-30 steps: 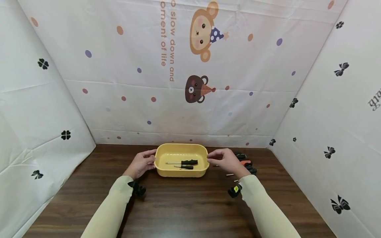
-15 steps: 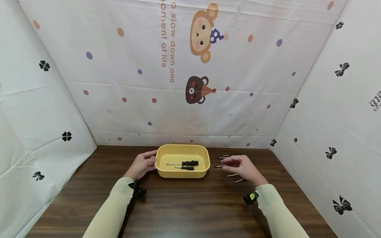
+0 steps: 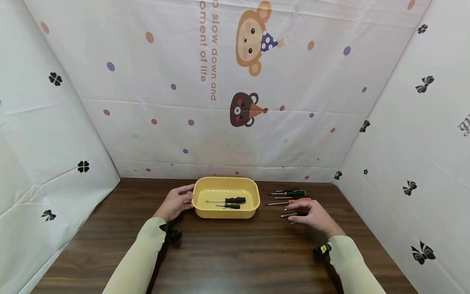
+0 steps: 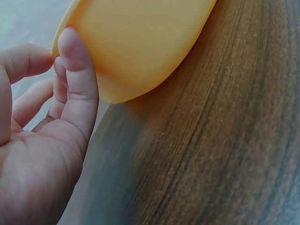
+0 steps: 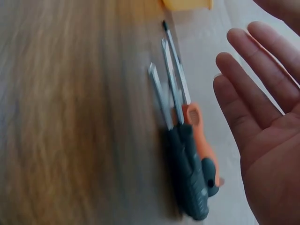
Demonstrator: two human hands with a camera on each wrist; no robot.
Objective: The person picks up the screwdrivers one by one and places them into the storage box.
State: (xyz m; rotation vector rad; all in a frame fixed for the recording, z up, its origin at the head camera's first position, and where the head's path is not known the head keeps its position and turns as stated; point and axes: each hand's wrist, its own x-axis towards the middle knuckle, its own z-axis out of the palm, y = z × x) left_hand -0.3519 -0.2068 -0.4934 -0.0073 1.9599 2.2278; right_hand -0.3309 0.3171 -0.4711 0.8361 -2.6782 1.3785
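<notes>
At the left end of the yellow plastic basin (image 3: 225, 214), my left hand (image 3: 177, 203) holds the wall near the rim, fingers bent against it. The left wrist view shows the fingertips on the basin's outer wall (image 4: 140, 42). Inside lie a larger black-handled screwdriver (image 3: 235, 200) and a smaller one (image 3: 232, 206). My right hand (image 3: 312, 214) hovers over the screwdrivers to the right, fingers apart and holding nothing. Beside it, in the right wrist view, lie two dark-handled screwdrivers (image 5: 187, 173) and an orange-handled screwdriver (image 5: 201, 136); its palm partly hides handles in the head view.
More black-handled screwdrivers (image 3: 293, 193) lie at the back right of the brown wooden table (image 3: 227, 253). White printed cloth (image 3: 165, 134) stands behind the table and along both sides.
My right hand has let go of the basin's right end and moved right and toward me, over the screwdrivers. My left hand stays at the basin, which has not visibly moved.
</notes>
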